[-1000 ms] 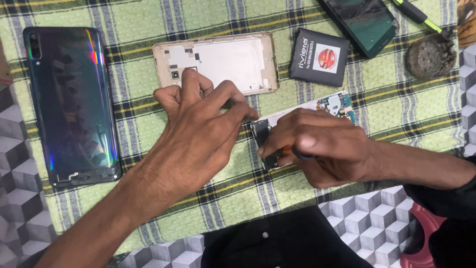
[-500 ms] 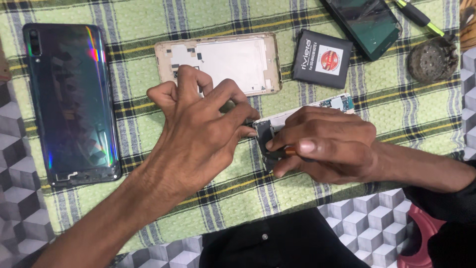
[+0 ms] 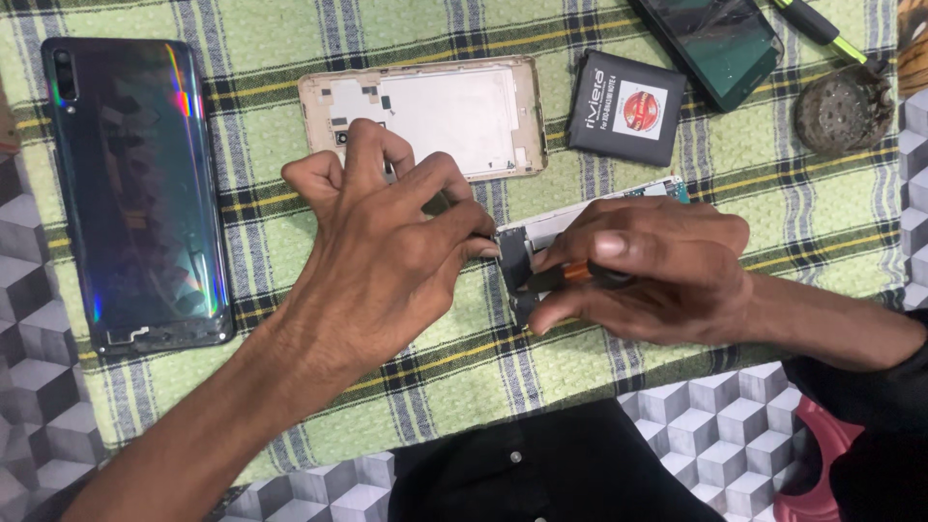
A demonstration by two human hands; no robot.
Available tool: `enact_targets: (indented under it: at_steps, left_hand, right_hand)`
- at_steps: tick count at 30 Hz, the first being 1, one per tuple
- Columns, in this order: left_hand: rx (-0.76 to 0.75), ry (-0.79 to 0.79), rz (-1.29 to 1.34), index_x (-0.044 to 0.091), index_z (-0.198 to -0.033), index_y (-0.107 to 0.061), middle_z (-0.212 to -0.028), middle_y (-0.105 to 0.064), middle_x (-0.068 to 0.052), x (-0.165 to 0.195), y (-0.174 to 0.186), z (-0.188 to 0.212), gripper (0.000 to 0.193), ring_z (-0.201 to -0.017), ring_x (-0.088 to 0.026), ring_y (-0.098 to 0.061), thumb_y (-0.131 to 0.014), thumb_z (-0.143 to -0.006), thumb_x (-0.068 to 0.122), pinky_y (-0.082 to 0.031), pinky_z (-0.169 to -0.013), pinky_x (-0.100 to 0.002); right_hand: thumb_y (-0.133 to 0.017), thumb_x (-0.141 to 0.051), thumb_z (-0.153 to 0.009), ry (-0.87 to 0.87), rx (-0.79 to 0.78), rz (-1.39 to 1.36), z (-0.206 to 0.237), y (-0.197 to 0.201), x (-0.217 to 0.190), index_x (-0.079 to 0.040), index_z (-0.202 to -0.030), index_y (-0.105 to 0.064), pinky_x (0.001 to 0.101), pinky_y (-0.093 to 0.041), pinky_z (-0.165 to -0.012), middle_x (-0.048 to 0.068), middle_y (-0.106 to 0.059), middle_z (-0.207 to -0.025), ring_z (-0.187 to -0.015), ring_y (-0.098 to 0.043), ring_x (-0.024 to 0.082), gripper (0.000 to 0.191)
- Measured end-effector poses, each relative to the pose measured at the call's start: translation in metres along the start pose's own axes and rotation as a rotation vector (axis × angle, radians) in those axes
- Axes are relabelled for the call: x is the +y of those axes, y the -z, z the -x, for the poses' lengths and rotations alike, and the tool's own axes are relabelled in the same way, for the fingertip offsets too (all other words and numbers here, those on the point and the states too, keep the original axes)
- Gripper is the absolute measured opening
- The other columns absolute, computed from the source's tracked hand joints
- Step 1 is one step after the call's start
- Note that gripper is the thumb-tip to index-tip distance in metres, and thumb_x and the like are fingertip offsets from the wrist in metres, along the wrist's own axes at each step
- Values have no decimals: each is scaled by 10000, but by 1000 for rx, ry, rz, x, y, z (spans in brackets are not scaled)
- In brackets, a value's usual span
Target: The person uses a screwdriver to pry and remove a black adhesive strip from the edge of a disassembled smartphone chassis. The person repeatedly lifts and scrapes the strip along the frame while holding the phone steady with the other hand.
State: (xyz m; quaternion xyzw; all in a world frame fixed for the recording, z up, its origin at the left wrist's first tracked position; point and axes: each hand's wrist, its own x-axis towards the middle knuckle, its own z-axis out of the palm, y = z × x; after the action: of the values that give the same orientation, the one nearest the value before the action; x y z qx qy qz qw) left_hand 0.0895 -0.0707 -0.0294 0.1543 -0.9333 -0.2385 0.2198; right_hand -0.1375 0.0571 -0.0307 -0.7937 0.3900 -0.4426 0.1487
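An opened phone body (image 3: 541,232) lies on the green checked cloth (image 3: 290,29), mostly covered by my hands. My left hand (image 3: 387,251) presses its fingertips on the phone's left end and steadies it. My right hand (image 3: 648,271) is closed around a small tool with an orange and black handle (image 3: 580,275), its tip down on the dark part at the phone's end. A gold back cover (image 3: 454,116), inner side up, lies just beyond my left hand.
A dark iridescent phone back (image 3: 135,193) lies at the left. A black battery (image 3: 626,106), a cracked dark phone (image 3: 720,39), a green-handled tool (image 3: 817,24) and a round dark object (image 3: 846,106) sit at the upper right. Cube-patterned surface borders the cloth.
Both hands have stayed on the phone body. My right hand has turned slightly, so the orange handle of the tool shows more between its fingers.
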Motion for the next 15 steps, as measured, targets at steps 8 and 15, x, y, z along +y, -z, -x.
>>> enact_targets:
  at_steps: [8, 15]
  left_hand:
    - [-33, 22, 62, 126, -911, -816, -945, -656, 38, -1, 3, -2, 140, -1067, -250, -447, -811, -887, 264, -221, -882, -523]
    - [-55, 28, 112, 112, -904, -806, -942, -652, 27, -2, 3, -3, 129, -1066, -244, -446, -799, -897, 240, -219, -863, -506]
  right_hand:
    - [-608, 151, -911, -23, -42, -192, 2, -3, 0, -230, -1606, -318, 264, -693, -676, 175, -731, -1044, -927, -774, 219, 844]
    - [-720, 4, -918, 19, 15, -157, 1, -8, 2, -224, -1594, -340, 290, -668, -702, 115, -734, -995, -877, -750, 161, 808]
